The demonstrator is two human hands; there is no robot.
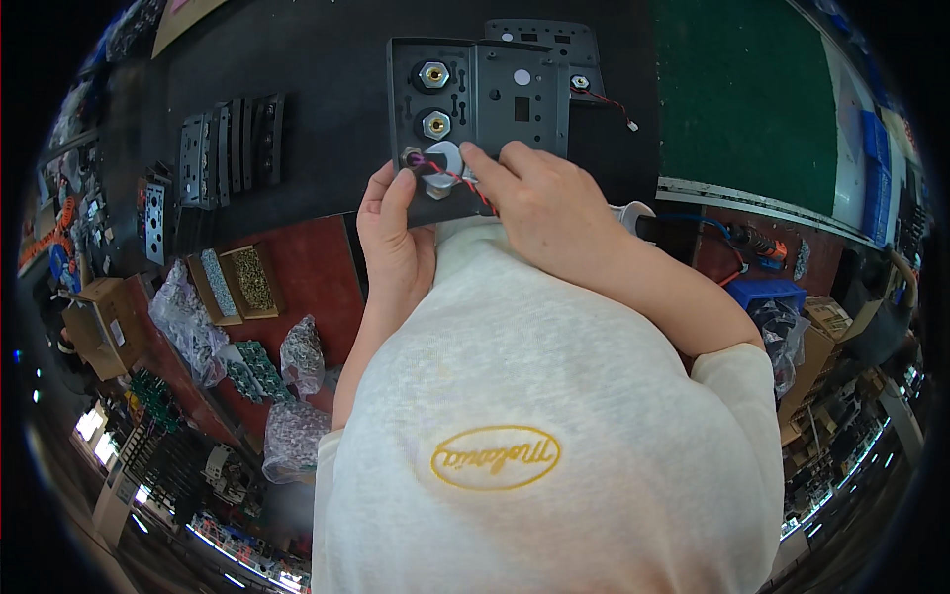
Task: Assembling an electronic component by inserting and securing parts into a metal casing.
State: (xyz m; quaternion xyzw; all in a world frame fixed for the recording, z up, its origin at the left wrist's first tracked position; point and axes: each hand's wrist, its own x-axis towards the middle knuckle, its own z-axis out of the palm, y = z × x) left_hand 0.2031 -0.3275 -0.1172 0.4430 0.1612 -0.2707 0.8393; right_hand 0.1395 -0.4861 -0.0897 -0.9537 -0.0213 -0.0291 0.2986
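Note:
A dark grey metal panel [503,134] with raised edges lies in front of me on the black table. Two brass-centred fittings with hex nuts [435,125] sit along its left side. Below them is a small round part [412,156] with red and dark twisted wires [465,181] running from it. My left hand [391,213] grips the panel's lower left edge, thumb beside that part. Closed around a silver open-end wrench [442,156], my right hand [549,193] keeps its jaw over the lower left area, by the wires. Its handle is hidden under my fingers.
Behind the panel lies a second grey panel [544,38], with a wired button [581,83] beside it. Several dark panels [223,148] stand in a row at left. Cartons of small screws [252,277], bagged parts [302,354] and green circuit boards [259,371] lie lower left. A green mat [747,109] covers the right.

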